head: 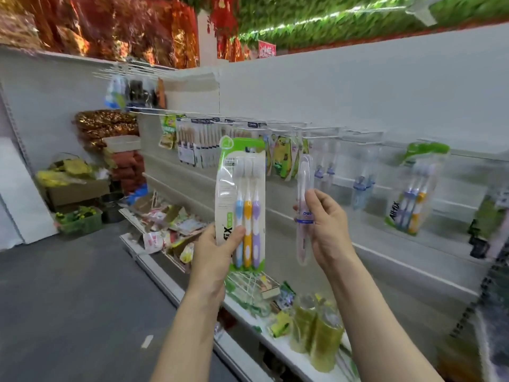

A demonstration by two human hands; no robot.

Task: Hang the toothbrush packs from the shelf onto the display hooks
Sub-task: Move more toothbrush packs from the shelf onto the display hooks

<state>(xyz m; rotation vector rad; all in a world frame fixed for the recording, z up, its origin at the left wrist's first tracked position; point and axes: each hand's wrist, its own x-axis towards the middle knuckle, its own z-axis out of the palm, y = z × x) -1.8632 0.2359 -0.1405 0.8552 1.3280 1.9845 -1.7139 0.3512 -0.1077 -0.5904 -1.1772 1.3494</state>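
My left hand point(213, 252) grips the lower part of a green-edged three-brush pack point(243, 188) with blue, orange and purple handles, held upright before the wall panel. My right hand point(326, 224) pinches a clear single-toothbrush case point(304, 188) with a blue label, also upright. Both are raised just below a row of white display hooks point(316, 130). Other toothbrush packs hang from those hooks, among them a matching green pack point(416, 188) at the right and dark packs point(198, 144) at the left.
The low shelf point(248, 315) beneath my hands carries loose packs, white wire hooks and yellow-green bottles point(316, 332). Further left lie more scattered goods point(168, 224), cardboard boxes and a green crate point(80, 219). Grey floor spreads to the left.
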